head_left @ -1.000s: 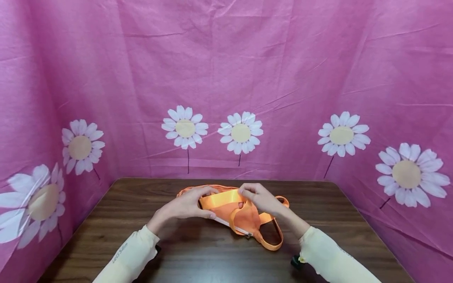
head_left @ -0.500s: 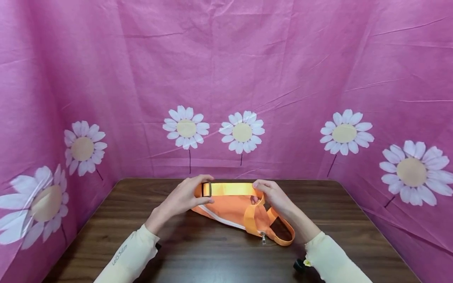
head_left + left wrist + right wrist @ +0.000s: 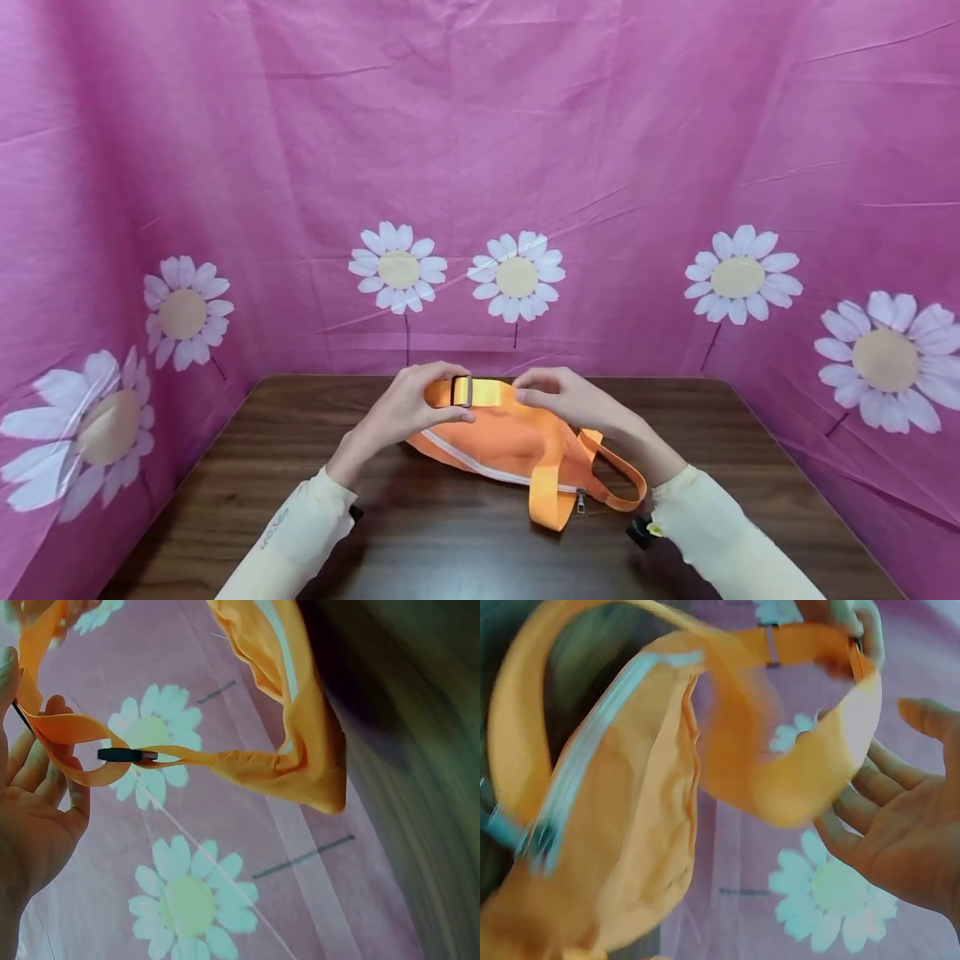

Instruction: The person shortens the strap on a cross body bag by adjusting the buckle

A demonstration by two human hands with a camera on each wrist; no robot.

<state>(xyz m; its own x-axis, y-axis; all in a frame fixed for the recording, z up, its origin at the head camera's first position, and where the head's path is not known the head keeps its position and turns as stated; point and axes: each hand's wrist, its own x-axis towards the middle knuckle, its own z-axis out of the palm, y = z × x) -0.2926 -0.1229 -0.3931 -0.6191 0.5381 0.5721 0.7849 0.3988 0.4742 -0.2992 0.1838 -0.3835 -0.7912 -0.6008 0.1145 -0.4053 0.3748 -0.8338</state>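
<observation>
An orange waist bag [image 3: 495, 442] with a white zip lies across the far middle of the table, its metal zip pull [image 3: 581, 502] at the right end. My left hand [image 3: 408, 400] grips the orange strap [image 3: 487, 393] by its dark slider buckle [image 3: 469, 392], fingers above and thumb below. Straight fingers of my right hand [image 3: 907, 825] lie behind the strap in the right wrist view, with the thumb apart from it. A free strap loop [image 3: 550, 487] hangs over the bag's front. Another dark buckle [image 3: 118, 755] joins the strap beside the bag's end in the left wrist view.
The bag and hands are over a dark wooden table [image 3: 435, 550]. Pink cloth [image 3: 480, 133] printed with white daisies encloses its back and sides. A second strap loop [image 3: 630, 479] sticks out at the bag's right end.
My hands have come closer together along the strap, the left moving right. The right hand has loosened its pinch, and a strap loop has dropped over the bag's front. The bag has shifted right.
</observation>
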